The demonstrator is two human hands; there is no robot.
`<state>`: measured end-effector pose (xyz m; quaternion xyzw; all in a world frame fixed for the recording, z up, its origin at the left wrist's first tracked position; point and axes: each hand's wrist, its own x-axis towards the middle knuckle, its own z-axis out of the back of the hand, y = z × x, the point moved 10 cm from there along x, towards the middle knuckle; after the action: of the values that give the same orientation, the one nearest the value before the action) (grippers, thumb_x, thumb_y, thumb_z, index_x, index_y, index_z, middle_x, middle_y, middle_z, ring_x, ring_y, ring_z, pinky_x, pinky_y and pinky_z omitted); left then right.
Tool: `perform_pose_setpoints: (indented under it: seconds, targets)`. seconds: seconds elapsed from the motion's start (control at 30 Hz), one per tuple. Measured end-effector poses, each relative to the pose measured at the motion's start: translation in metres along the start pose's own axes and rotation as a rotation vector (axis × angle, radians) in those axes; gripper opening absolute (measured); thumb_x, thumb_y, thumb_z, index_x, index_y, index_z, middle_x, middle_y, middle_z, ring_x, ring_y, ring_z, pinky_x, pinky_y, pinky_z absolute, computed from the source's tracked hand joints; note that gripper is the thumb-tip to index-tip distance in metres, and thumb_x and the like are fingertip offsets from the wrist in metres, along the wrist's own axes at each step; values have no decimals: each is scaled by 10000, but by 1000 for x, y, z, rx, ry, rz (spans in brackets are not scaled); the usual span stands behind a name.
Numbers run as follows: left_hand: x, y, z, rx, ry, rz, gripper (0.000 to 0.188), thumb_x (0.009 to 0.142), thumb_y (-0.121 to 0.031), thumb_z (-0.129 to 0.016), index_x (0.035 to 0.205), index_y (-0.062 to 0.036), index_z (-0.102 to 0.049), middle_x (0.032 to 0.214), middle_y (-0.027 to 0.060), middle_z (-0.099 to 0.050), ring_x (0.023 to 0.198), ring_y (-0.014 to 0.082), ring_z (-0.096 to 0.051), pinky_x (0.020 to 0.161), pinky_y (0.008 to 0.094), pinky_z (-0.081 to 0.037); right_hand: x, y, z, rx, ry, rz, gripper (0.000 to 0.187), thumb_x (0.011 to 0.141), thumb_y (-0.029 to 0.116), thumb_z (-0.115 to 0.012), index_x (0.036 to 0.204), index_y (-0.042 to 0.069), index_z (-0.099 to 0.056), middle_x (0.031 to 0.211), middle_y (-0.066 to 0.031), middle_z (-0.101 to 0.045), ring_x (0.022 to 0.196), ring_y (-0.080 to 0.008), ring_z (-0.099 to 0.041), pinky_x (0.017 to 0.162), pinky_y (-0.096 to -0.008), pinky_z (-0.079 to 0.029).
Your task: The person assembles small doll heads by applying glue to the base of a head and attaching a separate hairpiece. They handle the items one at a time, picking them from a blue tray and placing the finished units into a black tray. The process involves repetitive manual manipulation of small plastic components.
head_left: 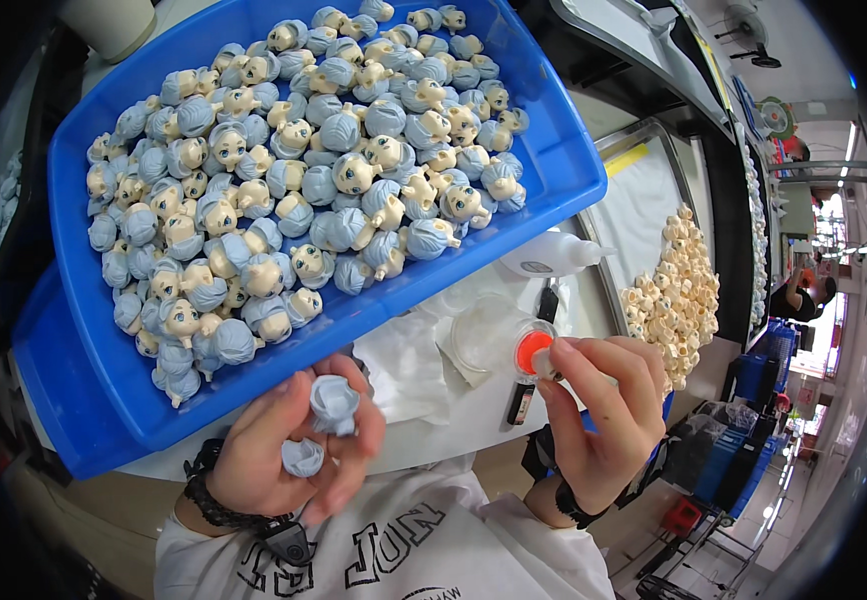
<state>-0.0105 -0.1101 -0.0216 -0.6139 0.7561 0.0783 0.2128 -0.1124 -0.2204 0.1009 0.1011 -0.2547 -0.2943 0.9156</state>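
Much of the work looks done: a blue tub [551, 120] is heaped with doll heads [342, 131], many of them showing painted eyes and pale blue hair on a cream face; whether every one is finished cannot be told, since they lie piled at all angles; what seems left is a mound of loose cream pieces [672, 310], gathered at the near end of a shallow tray [638, 208] to the right, along with the few parts in the hands; these look like separate parts, not a joined head, so the present one is probably at an early stage.

The left hand [292, 435] is half curled, palm partly upward, just beside the near wall of the tub; it grips an upper hair piece [335, 405] between thumb and fingers, and a lower hair piece [303, 458] rests against the curled fingers; the right hand [609, 415] is closed in a pinch, thumb and forefinger tips together on a small pale piece [545, 364], the other fingers loosely bent; that piece is at the edge of a small red-orange dish [531, 350] on the counter [474, 433], though whether it touches the dish cannot be told.
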Motion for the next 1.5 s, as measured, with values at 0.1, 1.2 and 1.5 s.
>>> perform_pose_setpoints:
  seconds: [0.1,1.2,1.5]
  targets:
    - [-2,2,-5,150,267,-25,453,924,-423,-353,1106,-14,-412,851,121,-530,517,117,-501,438,200,-389,0,0,-1,-5,2,-2,389,544,13,-711,928,55,-661,826,-59,-609,733,-228,-522,621,-310,-436]
    - [-4,-13,-12,811,90,-305,287,787,-154,-665,1001,12,-567,926,60,-568,851,102,-516,767,236,-393,-19,46,-7,636,-88,146,351,551,25,-752,881,-11,-639,823,-111,-638,642,-179,-576,548,-250,-422]
    - [-5,-13,-15,879,84,-331,254,777,-139,-673,964,1,-572,933,62,-565,866,121,-526,780,252,-401,-20,55,-21,502,19,244,352,559,154,-773,862,13,-663,777,-73,-627,613,-159,-524,504,-242,-365]
